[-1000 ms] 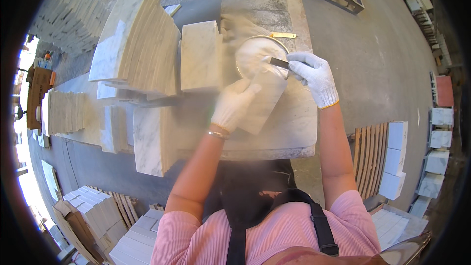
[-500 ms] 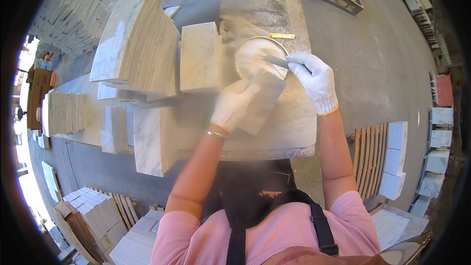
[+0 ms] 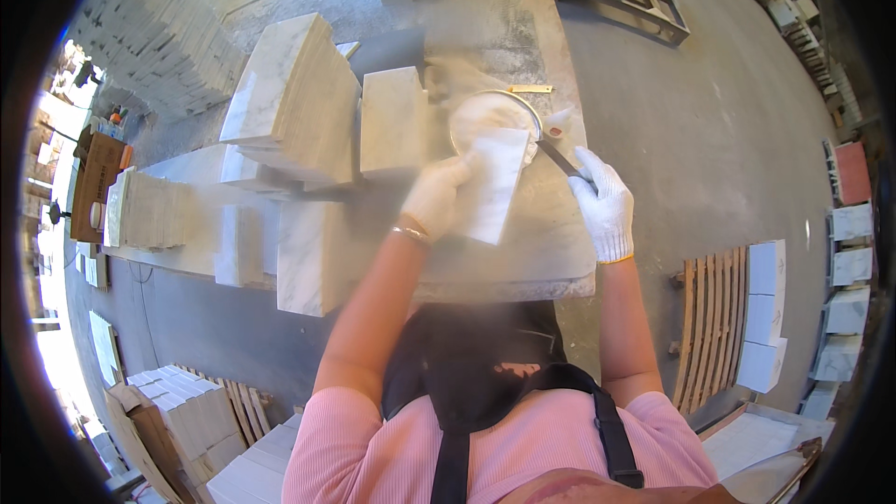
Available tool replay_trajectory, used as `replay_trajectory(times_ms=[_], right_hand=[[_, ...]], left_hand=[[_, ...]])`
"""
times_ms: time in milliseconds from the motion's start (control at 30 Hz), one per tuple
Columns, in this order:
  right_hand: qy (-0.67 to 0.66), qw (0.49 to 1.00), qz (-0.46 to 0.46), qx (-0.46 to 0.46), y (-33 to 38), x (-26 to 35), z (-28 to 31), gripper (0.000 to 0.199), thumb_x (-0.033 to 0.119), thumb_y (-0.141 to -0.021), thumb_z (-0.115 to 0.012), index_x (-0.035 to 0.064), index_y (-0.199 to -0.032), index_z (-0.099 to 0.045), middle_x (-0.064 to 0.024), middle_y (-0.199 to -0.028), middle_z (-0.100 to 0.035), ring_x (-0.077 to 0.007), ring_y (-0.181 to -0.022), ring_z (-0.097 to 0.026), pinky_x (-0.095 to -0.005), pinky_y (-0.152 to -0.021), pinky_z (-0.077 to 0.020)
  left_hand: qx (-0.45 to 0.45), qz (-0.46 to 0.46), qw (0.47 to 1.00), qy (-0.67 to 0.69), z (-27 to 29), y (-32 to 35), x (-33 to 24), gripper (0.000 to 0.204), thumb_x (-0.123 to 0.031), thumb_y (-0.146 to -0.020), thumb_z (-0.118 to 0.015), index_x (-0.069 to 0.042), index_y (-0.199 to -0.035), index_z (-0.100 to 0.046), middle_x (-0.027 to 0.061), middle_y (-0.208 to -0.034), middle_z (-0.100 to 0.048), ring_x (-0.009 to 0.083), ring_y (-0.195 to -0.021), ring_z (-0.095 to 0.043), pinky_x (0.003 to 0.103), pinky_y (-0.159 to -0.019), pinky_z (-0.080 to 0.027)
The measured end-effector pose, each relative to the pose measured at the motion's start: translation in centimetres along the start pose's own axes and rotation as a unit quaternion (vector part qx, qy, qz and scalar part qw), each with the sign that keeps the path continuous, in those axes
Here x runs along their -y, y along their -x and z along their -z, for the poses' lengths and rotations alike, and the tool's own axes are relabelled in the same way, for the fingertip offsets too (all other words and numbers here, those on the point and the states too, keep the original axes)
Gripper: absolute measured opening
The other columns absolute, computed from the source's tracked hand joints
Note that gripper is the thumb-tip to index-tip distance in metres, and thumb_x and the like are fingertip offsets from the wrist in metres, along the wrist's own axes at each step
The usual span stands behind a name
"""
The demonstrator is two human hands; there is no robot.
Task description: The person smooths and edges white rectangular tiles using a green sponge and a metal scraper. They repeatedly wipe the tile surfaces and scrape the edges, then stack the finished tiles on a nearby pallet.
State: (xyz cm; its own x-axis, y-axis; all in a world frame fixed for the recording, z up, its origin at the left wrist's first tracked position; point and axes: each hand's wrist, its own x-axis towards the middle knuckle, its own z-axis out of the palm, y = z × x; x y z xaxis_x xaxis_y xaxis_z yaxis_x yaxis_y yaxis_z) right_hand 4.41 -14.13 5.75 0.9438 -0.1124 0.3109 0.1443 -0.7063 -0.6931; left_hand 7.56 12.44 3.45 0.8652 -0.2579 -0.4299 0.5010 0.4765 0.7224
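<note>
My left hand point(image 3: 437, 196), in a white knit glove, is closed on the left edge of a thin white marble tile point(image 3: 501, 189), held tilted over the worktable point(image 3: 551, 261). Similarly gloved, my right hand point(image 3: 602, 210) grips a flat dark-grey strip-shaped tool point(image 3: 557, 158), which slants toward the tile and bowl. Its exact kind does not show. Behind the tile stands a round bowl point(image 3: 538, 118) with white material in it; the tile hides its near side. The tool's tip sits close to the bowl's right rim. A small white object point(image 3: 557, 123) with a red mark lies beside the bowl.
Stacked marble tiles point(image 3: 289, 98) crowd the table's left half, with a shorter stack point(image 3: 392, 121) by the bowl. A yellow strip point(image 3: 531, 89) lies beyond the bowl. On the floor at right are a wooden pallet point(image 3: 714, 327) and white blocks point(image 3: 763, 317).
My right hand and the tool have drawn back from over the bowl toward me. The tile has turned in my left hand, its bright face now showing. The whole view has shifted slightly.
</note>
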Motion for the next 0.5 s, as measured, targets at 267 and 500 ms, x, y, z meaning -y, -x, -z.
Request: replay_trajectory(times_ms=[267, 500], right_hand=[[-0.089, 0.993, -0.066, -0.038, 5.3, -2.4, 2.6, 0.034, -0.003, -0.093, -0.069, 0.0026, -0.126, -0.073, -0.0053, -0.103, -0.071, -0.0096, -0.083, -0.064, -0.0253, -0.071, -0.0530], [-0.259, 0.933, -0.248, -0.032, 11.6, -5.0, 5.4, 0.019, 0.004, -0.099, -0.063, 0.0010, -0.116, -0.070, -0.0045, -0.103, -0.068, -0.0116, -0.093, -0.063, -0.0285, -0.081, -0.0529]], left_hand=[[0.112, 0.081, 0.983, 0.121, -0.8, 0.4, 0.5, 0.034, -0.030, -0.110, -0.054, -0.004, -0.128, -0.068, -0.0001, -0.095, -0.068, 0.0090, -0.082, -0.066, 0.024, -0.064, -0.054], [0.151, -0.060, 0.935, -0.314, -3.5, 3.9, 0.0, 0.042, -0.037, -0.106, -0.060, -0.002, -0.127, -0.070, 0.0064, -0.110, -0.074, 0.0176, -0.094, -0.068, 0.034, -0.087, -0.054]])
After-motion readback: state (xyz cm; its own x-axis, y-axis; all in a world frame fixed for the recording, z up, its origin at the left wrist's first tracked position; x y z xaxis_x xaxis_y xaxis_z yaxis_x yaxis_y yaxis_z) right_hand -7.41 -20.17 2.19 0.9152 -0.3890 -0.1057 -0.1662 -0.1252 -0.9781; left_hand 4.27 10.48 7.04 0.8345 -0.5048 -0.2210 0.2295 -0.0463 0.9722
